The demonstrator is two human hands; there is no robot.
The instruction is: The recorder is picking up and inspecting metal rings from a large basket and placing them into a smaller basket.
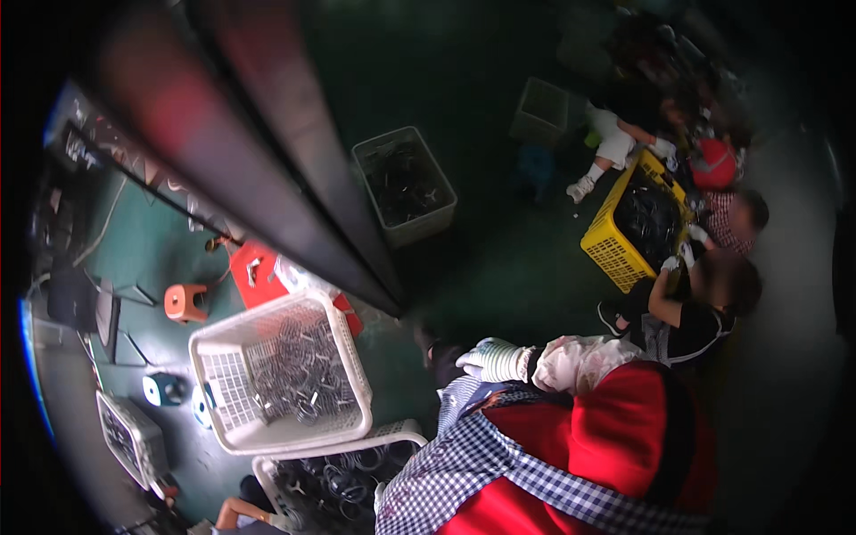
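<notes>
My right hand (493, 359) wears a white glove with a striped cuff, below a pale sleeve cover. Its fingers curl together beside a dark shape near my checked apron (459, 473); anything inside them is hidden. Of my left hand (381, 494), only a pale sliver appears at the apron's edge, its fingers out of sight. Nearest that sliver is a white crate (417, 428) holding dark ring-shaped parts (348, 481). Beyond it stands a larger white basket (214, 343) with many grey metal parts (308, 374) heaped inside.
Several people in white gloves gather around a yellow crate (609, 245) of dark parts at right. A grey bin (419, 227) stands on the green floor. Blurred slanting posts (267, 160) cross the upper left. Stools, including an orange one (185, 303), and another person's arm (239, 511) are at left.
</notes>
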